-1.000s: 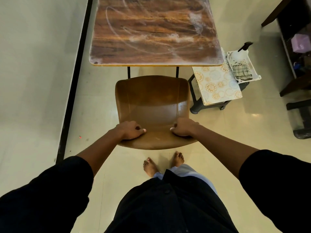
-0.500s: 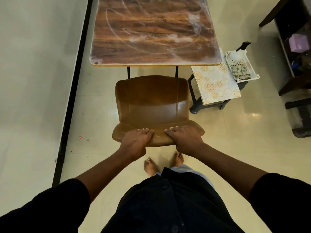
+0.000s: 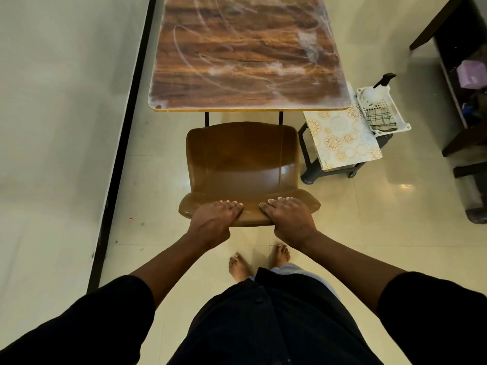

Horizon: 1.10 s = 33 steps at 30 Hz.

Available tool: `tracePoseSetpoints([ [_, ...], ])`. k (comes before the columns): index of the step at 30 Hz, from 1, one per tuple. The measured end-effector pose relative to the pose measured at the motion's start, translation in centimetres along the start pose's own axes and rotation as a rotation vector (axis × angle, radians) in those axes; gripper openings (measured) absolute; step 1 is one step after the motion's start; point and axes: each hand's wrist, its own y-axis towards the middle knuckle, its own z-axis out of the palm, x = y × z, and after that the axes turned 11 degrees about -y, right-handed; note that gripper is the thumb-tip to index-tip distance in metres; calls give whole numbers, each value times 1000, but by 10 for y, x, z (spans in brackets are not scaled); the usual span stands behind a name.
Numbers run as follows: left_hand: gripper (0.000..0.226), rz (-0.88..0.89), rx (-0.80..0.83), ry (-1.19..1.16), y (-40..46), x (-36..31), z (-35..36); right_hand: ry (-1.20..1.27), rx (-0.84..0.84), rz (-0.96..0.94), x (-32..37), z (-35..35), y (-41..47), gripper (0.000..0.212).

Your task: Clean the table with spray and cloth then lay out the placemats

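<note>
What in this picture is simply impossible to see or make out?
All from the head view:
- Far end of the table: cut off by the top edge.
- Spray bottle: its label is too small to read, and the white basket hides its lower part.
- Placemats: only the top one shows, so their number is unknown.
- Thumbs of the left hand and right hand: hidden behind the chair back.
- Shelf items at right: dark, partly cut off.

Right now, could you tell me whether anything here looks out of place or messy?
The table top is smeared with whitish powdery streaks and swirls, thickest toward its right side. Nothing looks spilled or damaged elsewhere.
</note>
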Motion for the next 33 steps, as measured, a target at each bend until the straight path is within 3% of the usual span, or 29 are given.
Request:
tracePoseSetpoints([
  [10, 67, -13, 50, 3, 9, -1, -11, 4, -17, -33, -10, -7, 6, 46],
  [19, 78, -43, 337, -269, 34, -17, -38, 131, 13, -13, -46, -11, -5, 34],
  [25, 48, -34, 131, -622, 55, -63, -45, 255, 59, 90, -105, -10, -37, 47],
  [29, 48, -4, 7, -742, 74, -120, -46, 309, 56, 249, -159, 1, -67, 39],
  [33, 32, 6, -37, -819, 104, -184, -40, 454, -28, 408, -214, 8, -105, 29],
])
